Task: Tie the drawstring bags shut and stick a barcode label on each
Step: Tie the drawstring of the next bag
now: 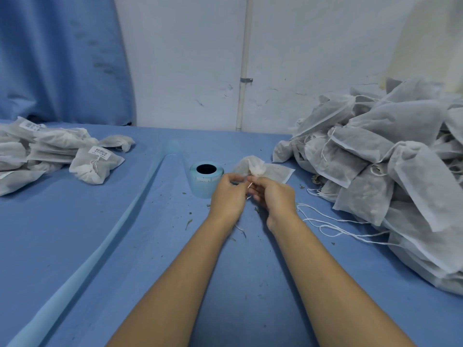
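A white drawstring bag (271, 171) lies at the middle of the blue table, its gathered neck turned toward me. My left hand (229, 194) and my right hand (271, 195) meet just in front of that neck. Each hand pinches the bag's thin white drawstring (249, 184), and a short end of it sticks up between them. A light-blue label roll (204, 180) stands upright just left of my left hand, partly hidden behind it.
A big heap of unlabelled bags (390, 171) fills the right side, loose strings (333, 226) trailing toward my right arm. Tied bags with barcode labels (92, 162) lie at the left. A pale blue backing strip (100, 236) runs diagonally across the table (140, 271).
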{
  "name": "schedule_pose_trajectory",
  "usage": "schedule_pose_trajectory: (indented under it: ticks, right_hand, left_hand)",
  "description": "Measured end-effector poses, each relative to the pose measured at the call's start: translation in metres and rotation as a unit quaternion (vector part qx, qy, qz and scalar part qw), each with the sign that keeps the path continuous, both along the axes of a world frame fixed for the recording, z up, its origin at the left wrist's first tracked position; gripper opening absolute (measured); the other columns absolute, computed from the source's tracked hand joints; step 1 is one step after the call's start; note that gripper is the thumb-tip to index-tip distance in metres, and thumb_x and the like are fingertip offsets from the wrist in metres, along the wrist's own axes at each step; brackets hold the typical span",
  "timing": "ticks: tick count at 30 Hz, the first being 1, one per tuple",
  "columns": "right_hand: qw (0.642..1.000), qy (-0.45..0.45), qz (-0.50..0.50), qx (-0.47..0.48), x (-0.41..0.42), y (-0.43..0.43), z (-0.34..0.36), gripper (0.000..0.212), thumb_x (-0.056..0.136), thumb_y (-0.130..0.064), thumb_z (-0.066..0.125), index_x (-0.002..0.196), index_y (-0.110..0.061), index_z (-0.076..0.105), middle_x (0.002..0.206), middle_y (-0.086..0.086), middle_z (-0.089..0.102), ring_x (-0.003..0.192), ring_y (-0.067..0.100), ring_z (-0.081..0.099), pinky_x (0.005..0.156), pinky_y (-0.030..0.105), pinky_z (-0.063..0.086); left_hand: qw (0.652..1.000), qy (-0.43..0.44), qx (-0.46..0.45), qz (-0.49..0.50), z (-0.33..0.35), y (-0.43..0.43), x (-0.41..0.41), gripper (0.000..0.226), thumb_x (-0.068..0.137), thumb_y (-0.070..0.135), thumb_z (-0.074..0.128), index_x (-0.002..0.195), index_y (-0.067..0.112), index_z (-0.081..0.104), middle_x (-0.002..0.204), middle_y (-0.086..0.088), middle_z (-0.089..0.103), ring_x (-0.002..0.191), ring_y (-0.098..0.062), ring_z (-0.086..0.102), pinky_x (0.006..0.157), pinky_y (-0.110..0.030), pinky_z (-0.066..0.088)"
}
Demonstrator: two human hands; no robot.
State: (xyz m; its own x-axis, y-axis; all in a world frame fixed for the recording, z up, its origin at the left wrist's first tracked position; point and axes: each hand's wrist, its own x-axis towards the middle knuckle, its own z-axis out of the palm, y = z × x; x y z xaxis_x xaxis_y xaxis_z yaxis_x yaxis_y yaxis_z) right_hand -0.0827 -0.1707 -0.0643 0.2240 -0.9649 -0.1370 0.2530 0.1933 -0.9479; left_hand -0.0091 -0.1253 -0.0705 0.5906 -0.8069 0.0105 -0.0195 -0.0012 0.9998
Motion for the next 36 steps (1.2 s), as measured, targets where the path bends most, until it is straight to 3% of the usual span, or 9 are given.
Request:
schedule_pose_trajectory:
  ticks: [5, 8, 14, 20, 24, 26, 28, 32, 36]
  right_hand:
    - [0.997, -0.053, 0.056, 0.028, -0.008, -0.004, 0.002, 0.018, 0.093, -0.014, 0.052, 0.084, -0.014, 0.067, 0.084, -0.002, 0.074, 0.071, 0.002, 0.069, 0.066, 0.015, 0.05]
    - [0.996, -0.062, 0.058, 0.02, -0.007, -0.005, 0.001, 0.018, 0.094, -0.016, 0.053, 0.084, -0.016, 0.067, 0.075, -0.005, 0.071, 0.065, 0.005, 0.063, 0.064, 0.017, 0.046]
    - [0.958, 0.193, -0.055, -0.206, -0.005, -0.003, -0.004, 0.02, 0.091, -0.015, 0.047, 0.076, -0.012, 0.06, 0.062, -0.006, 0.052, 0.061, 0.013, 0.043, 0.057, 0.027, 0.033]
    - [0.844, 0.374, -0.083, -0.376, -0.001, 0.003, -0.003, 0.023, 0.093, -0.022, 0.04, 0.07, -0.019, 0.042, 0.084, -0.002, 0.052, 0.082, 0.021, 0.046, 0.062, 0.034, 0.03]
    - [0.805, 0.404, -0.089, -0.425, -0.002, 0.004, -0.009, 0.025, 0.095, -0.017, 0.037, 0.108, -0.016, 0.059, 0.116, -0.003, 0.058, 0.106, 0.021, 0.048, 0.072, 0.032, 0.035]
    - [0.802, 0.397, -0.087, -0.439, -0.002, 0.004, -0.011, 0.034, 0.094, -0.014, 0.038, 0.122, -0.018, 0.056, 0.133, -0.006, 0.054, 0.116, 0.02, 0.047, 0.076, 0.031, 0.035]
    - [0.808, 0.377, -0.088, -0.444, -0.001, 0.005, -0.012, 0.04, 0.091, -0.012, 0.04, 0.128, -0.022, 0.053, 0.144, -0.01, 0.046, 0.123, 0.017, 0.044, 0.076, 0.028, 0.034]
    - [0.813, 0.349, -0.067, -0.461, 0.001, 0.003, -0.014, 0.057, 0.089, -0.007, 0.043, 0.142, -0.029, 0.042, 0.152, -0.018, 0.033, 0.13, 0.007, 0.038, 0.08, 0.022, 0.038]
    - [0.867, 0.22, -0.055, -0.443, 0.002, 0.005, -0.014, 0.058, 0.086, 0.006, 0.042, 0.134, -0.025, 0.054, 0.138, -0.018, 0.049, 0.126, 0.003, 0.041, 0.094, 0.007, 0.033]
  left_hand:
    - [0.969, -0.239, 0.005, 0.06, -0.009, 0.001, 0.01, 0.011, 0.093, 0.011, 0.052, 0.089, 0.013, 0.061, 0.071, 0.009, 0.054, 0.064, -0.003, 0.048, 0.056, -0.009, 0.036]
    - [0.939, -0.335, 0.021, 0.075, -0.011, 0.002, 0.011, 0.021, 0.097, 0.02, 0.049, 0.092, 0.006, 0.064, 0.083, -0.001, 0.063, 0.078, -0.017, 0.057, 0.068, -0.025, 0.044]
    - [0.848, -0.503, 0.087, 0.141, -0.005, 0.01, 0.009, 0.029, 0.101, 0.032, 0.038, 0.093, 0.011, 0.057, 0.1, 0.0, 0.047, 0.076, -0.019, 0.048, 0.06, -0.032, 0.035]
    - [0.883, -0.459, -0.068, 0.068, 0.004, 0.008, 0.003, 0.018, 0.1, 0.021, 0.04, 0.093, 0.014, 0.055, 0.13, 0.013, 0.046, 0.08, -0.004, 0.05, 0.06, -0.027, 0.038]
    - [0.94, -0.307, -0.151, -0.016, 0.003, 0.004, 0.0, 0.032, 0.1, 0.008, 0.042, 0.131, 0.006, 0.051, 0.122, 0.004, 0.057, 0.102, 0.004, 0.051, 0.087, -0.004, 0.035]
    - [0.957, -0.241, -0.162, -0.023, 0.003, 0.004, -0.002, 0.036, 0.1, 0.006, 0.041, 0.136, 0.006, 0.046, 0.107, 0.006, 0.058, 0.102, 0.002, 0.053, 0.095, -0.015, 0.041]
    - [0.964, -0.204, -0.17, -0.011, 0.004, 0.003, -0.003, 0.022, 0.1, 0.006, 0.041, 0.116, 0.006, 0.056, 0.121, 0.004, 0.055, 0.115, -0.008, 0.052, 0.1, -0.026, 0.043]
    - [0.974, -0.134, -0.182, 0.006, 0.006, 0.003, -0.003, 0.016, 0.1, 0.009, 0.041, 0.094, 0.01, 0.055, 0.111, 0.008, 0.06, 0.096, -0.004, 0.057, 0.086, -0.02, 0.047]
    - [0.975, -0.139, -0.174, 0.01, 0.002, 0.002, 0.0, 0.018, 0.102, 0.014, 0.039, 0.088, 0.015, 0.05, 0.08, 0.009, 0.057, 0.067, 0.009, 0.053, 0.066, -0.01, 0.044]
